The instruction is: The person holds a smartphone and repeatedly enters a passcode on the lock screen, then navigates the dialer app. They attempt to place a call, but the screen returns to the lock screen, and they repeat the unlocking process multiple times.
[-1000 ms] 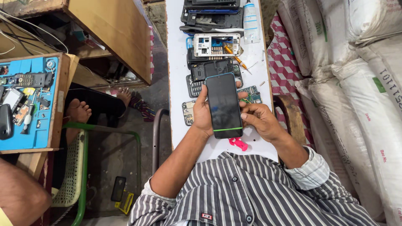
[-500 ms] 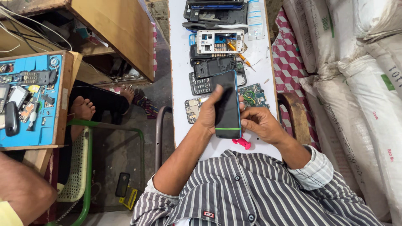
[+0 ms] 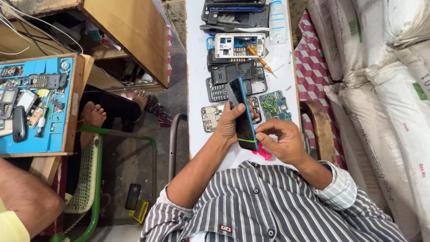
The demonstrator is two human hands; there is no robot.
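Observation:
My left hand (image 3: 231, 123) grips a black smartphone (image 3: 240, 110) with a blue edge, tilted on its side above the white table (image 3: 197, 67). My right hand (image 3: 281, 140) touches the phone's lower end, where a green band crosses it, fingers pinched at the bottom edge. A pink tool (image 3: 262, 153) lies on the table just under my right hand. Beneath the phone lie green circuit boards (image 3: 275, 105) and a keypad phone body (image 3: 217, 89).
Several opened phone shells (image 3: 235, 45), a screwdriver (image 3: 257, 57) and a small bottle (image 3: 277, 15) fill the far table. White sacks (image 3: 385, 80) stack at right. At left another person's bare feet (image 3: 94, 114), a blue tray of phone parts (image 3: 33, 103) and a green chair (image 3: 96, 179).
The phone has turned from screen-up flat to tilted on its edge. My right hand slid down to the phone's lower end.

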